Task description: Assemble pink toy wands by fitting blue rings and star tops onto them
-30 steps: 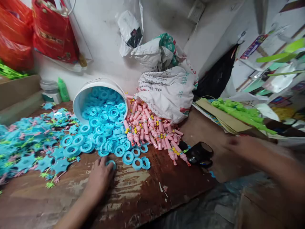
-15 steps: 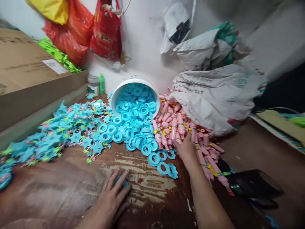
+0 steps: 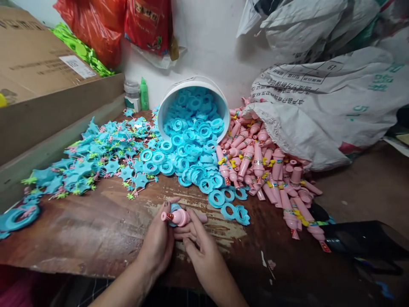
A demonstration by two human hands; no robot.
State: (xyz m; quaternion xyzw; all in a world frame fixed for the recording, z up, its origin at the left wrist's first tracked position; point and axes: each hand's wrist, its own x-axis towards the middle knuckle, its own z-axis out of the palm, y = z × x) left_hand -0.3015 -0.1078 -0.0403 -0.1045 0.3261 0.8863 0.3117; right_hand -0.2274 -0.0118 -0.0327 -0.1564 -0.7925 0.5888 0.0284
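Observation:
My left hand [image 3: 159, 243] and my right hand [image 3: 200, 249] meet over the near part of the wooden table [image 3: 96, 226]. Together they hold a pink tube piece [image 3: 179, 218] lying sideways, with a blue ring [image 3: 174, 208] against it under my left fingers. Just beyond the hands lie loose blue rings [image 3: 217, 198] spilled from a tipped white bucket [image 3: 193, 85]. A heap of pink tube pieces [image 3: 265, 166] spreads to the right of the rings.
A pile of blue star-shaped pieces [image 3: 92, 157] covers the left of the table. A large white woven sack [image 3: 326, 111] lies at the right, a cardboard box [image 3: 38, 81] at the left. Red bags [image 3: 140, 25] hang on the wall. A black object [image 3: 361, 241] sits at the right front.
My right hand has left the pink heap with a pink tube and come back to my left hand, which has lifted a blue ring off the table. The view has shifted left and closer.

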